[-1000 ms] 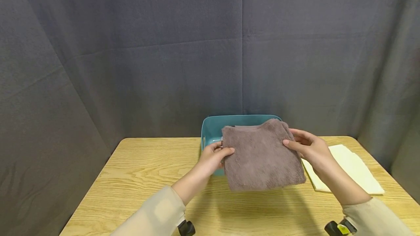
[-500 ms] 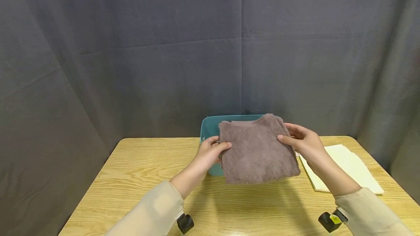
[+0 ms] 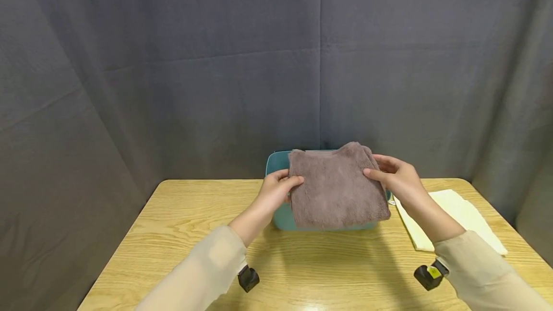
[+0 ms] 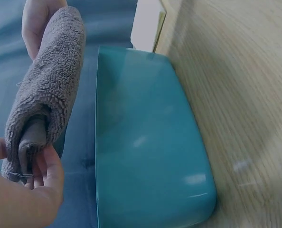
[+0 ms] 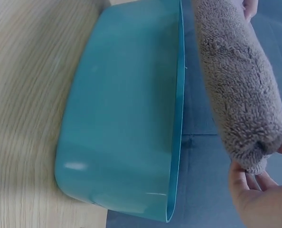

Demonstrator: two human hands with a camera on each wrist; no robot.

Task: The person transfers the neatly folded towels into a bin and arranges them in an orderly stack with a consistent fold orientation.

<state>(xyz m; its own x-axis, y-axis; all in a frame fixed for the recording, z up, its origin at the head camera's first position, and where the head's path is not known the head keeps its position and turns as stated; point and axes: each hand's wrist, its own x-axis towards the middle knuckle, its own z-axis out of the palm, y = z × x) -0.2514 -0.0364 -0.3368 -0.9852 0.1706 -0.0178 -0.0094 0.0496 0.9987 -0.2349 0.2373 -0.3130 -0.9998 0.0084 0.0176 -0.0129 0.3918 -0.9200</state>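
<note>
A folded brownish-mauve towel hangs between my two hands, above the teal plastic bin. My left hand pinches its left edge, thumb on the near face and fingers behind. On the opposite edge my right hand pinches it the same way. In the left wrist view the folded layers of the towel show at the end beside my fingers. The right wrist view has the towel clear of the bin's rim. Most of the bin's inside is hidden behind the towel in the head view.
A pale yellow folded cloth lies on the wooden table, right of the bin. Grey curtain hangs behind the table and on both sides. A small dark camera is strapped at each wrist.
Both hands have carried the towel forward, away from me, and slightly left. It now covers more of the bin's opening, and the bin's lower front shows beneath it. The bin and yellow cloth stayed put.
</note>
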